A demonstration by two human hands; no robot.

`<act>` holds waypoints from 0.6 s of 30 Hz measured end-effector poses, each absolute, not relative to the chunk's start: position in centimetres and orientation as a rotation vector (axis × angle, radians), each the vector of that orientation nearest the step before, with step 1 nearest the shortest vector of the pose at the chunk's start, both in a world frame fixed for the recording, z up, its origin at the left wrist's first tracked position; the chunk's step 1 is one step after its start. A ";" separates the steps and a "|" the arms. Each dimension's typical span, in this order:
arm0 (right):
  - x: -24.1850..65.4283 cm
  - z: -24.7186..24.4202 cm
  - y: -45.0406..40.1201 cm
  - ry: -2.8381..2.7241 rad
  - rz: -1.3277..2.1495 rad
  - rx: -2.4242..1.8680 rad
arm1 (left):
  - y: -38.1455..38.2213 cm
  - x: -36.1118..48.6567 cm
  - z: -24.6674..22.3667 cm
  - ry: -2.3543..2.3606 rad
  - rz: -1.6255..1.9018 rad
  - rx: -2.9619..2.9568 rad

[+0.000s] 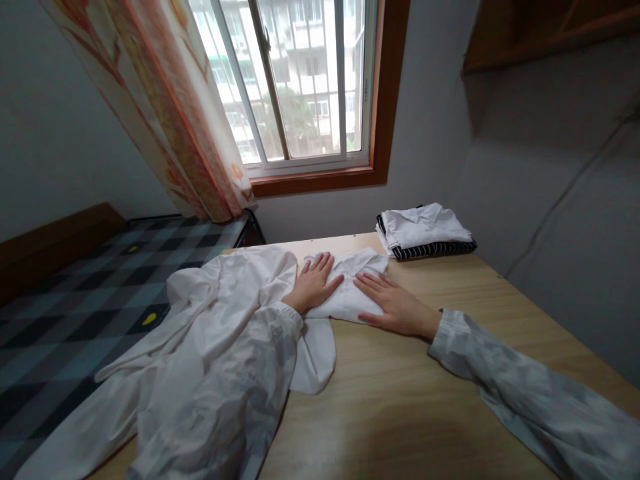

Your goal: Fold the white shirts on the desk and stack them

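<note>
A folded white shirt (333, 303) lies near the far edge of the wooden table, its collar part toward the window. On its left side my left hand (315, 283) rests flat, fingers stretched out. My right hand (395, 303) presses palm-down on the shirt's right side with the fingers extended. Left of the folded one, an unfolded white garment (225, 287) is spread in loose creases, with part of it hanging over the table's left edge. My left sleeve covers some of that garment.
A stack of folded clothes (425, 227), white on top with black-and-white striped cloth below, sits at the table's (380, 400) far right corner. A bed with a checked cover (120, 287) is on the left. Ahead are a curtain (200, 120) and a window (310, 87).
</note>
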State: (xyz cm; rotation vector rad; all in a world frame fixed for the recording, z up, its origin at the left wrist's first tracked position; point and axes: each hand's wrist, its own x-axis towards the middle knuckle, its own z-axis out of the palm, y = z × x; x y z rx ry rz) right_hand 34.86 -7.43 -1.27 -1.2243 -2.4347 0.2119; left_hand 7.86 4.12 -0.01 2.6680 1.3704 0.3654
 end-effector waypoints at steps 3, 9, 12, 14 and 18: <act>36.7 -1.8 -6.6 -2.407 0.204 -1.264 | 3.8 8.1 0.1 1.441 0.352 2.660; 38.1 -2.6 -5.6 -2.228 0.126 -1.244 | 3.1 8.1 0.5 1.495 0.234 2.698; 37.9 -2.3 -5.0 -2.045 0.052 -1.280 | 2.5 7.7 0.6 1.492 0.209 2.710; 37.7 -1.8 -4.6 -1.962 -0.007 -1.298 | 2.1 7.6 0.5 1.514 0.248 2.702; 36.8 -1.1 -3.5 -2.084 -0.076 -1.187 | 1.6 7.6 0.3 1.545 0.311 2.684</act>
